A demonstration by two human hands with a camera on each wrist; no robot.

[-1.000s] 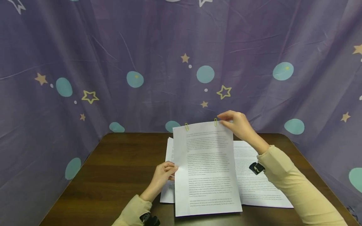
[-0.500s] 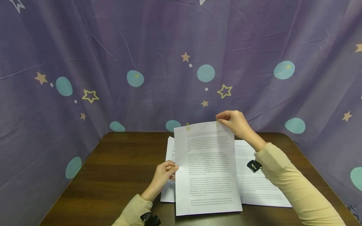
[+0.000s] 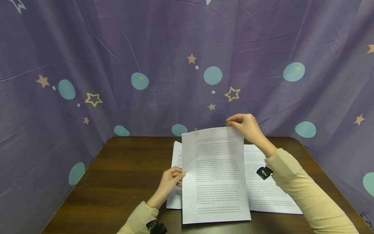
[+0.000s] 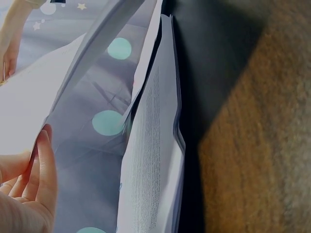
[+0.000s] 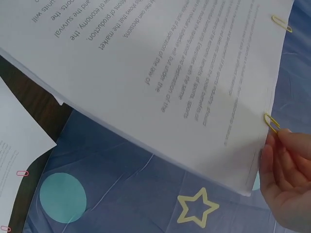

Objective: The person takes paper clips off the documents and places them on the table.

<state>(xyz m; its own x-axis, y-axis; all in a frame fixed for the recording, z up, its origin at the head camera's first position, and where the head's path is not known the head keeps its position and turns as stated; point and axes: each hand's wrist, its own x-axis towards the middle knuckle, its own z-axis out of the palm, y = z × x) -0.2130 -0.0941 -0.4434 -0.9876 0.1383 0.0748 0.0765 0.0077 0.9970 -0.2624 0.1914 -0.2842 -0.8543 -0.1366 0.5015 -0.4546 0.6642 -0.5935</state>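
Observation:
A sheaf of printed paper [image 3: 217, 182] is held up on a slant over the table. My left hand [image 3: 168, 182] pinches its left edge about midway down, thumb in front. At the top right corner my right hand [image 3: 246, 128] pinches a yellow paper clip [image 5: 271, 122] between thumb and fingertips; in the right wrist view the clip still sits over the paper's edge. A second yellow paper clip [image 3: 196, 132] grips the same top edge farther left, untouched. The left wrist view shows the sheaf's edge between my left thumb and fingers.
Behind the sheaf lie more printed pages, one pile [image 3: 267, 185] to the right and another [image 3: 174, 198] to the left, partly covered. Red paper clips [image 5: 22, 173] sit on one pile's edge. The dark wooden table [image 3: 122, 175] backs onto a purple patterned curtain [image 3: 163, 48].
My right fingers, held open beside the right yellow paper clip a second ago, have closed on it. The sheaf has shifted slightly to the right. The left hand keeps its hold.

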